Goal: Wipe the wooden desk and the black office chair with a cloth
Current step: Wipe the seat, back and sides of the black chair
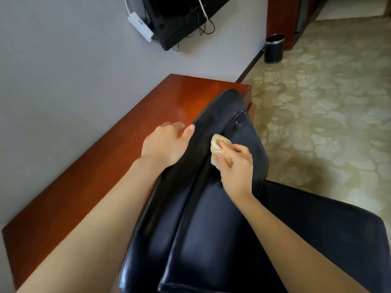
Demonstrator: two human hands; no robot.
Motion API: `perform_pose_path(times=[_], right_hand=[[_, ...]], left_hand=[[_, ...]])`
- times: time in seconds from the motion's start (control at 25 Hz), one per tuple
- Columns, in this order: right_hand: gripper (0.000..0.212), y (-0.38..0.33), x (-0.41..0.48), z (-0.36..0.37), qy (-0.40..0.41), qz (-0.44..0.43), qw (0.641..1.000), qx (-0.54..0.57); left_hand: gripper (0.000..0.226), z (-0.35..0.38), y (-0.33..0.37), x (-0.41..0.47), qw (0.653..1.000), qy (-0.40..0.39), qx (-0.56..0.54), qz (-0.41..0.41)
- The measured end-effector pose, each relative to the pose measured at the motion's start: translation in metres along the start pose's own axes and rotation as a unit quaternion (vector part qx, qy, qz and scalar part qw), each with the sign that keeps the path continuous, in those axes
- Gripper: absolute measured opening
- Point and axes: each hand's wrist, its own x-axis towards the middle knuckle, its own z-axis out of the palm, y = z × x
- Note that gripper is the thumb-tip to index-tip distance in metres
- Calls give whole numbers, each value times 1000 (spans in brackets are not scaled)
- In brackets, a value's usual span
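The black office chair (203,218) fills the lower middle, its leather back pushed against the reddish wooden desk (105,166). My right hand (237,166) grips a bunched cream cloth (219,148) and presses it on the inner face of the chair back. My left hand (167,144) rests on the top edge of the chair back, the thumb lying along the rim and the fingers spread over the desk side. The seat (317,229) shows at the lower right.
A grey wall runs behind the desk, with a black wall-mounted screen (175,22), cables and a white box (140,26). A black waste bin (274,48) stands on the patterned carpet by the wall. Dark red furniture (283,20) sits at the top right.
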Motion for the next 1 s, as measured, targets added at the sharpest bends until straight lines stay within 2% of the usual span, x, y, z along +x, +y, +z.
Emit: perform_pose_path(times=[0.12,0.24,0.32,0.4,0.52,0.64,0.76,0.88,1.0], right_hand=[[35,10,39,0,45,6,999,-19],[35,21,77,4,83,40,996,-16],[35,29,106,6,119,76,990,-17],[37,28,127,5,157,130,979,9],[38,25,132,14,196,180,962,56],[40,20,112,24,185,146,971,36],[40,12,81,28,146,89,985,8],[39,5,44,24,97,48,993,38],[41,0,1,31,105,13,992,65]], left_hand=[[44,12,23,37,998,-23,-42,43],[51,26,35,57,989,-84,-110,52],[56,29,34,64,987,-112,-94,70],[56,29,32,68,985,-112,-97,92],[49,28,31,80,973,-113,-187,69],[46,29,27,86,965,-82,-246,43],[47,30,26,86,963,-74,-256,26],[46,32,26,87,964,-58,-258,30],[45,34,27,87,958,-64,-279,24]])
